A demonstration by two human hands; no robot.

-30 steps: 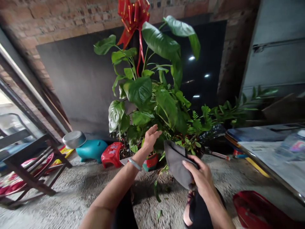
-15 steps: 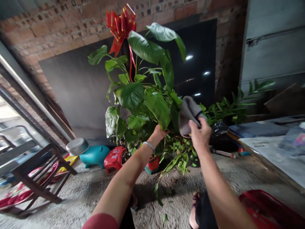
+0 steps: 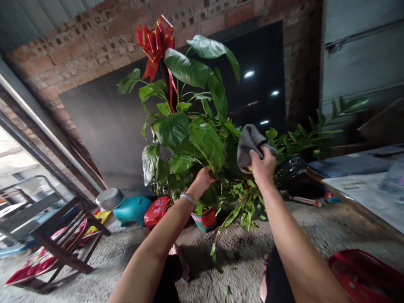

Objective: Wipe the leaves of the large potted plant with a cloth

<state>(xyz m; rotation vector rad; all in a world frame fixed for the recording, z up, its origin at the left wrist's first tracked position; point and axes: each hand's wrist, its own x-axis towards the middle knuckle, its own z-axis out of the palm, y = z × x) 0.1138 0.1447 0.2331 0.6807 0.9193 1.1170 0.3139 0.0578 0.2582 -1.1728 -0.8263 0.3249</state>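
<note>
A tall potted plant with broad glossy green leaves stands in front of me, a red ribbon bow tied near its top. My left hand, with a bangle at the wrist, is low among the foliage. Its fingers are closed at the lower tip of a large hanging leaf; leaves partly hide the fingertips. To the right of that leaf, my right hand grips a folded grey cloth, which hangs beside the plant apart from the left hand. The plant's red and green pot shows below.
Left on the rough floor are a red stool, a teal piggy-shaped stool with a metal bowl and a wooden chair. A paper-covered table stands right. A red object lies below it.
My left hand has shifted slightly left and down at the leaf's tip. The right hand still holds the cloth, a little higher. The view has shifted slightly.
</note>
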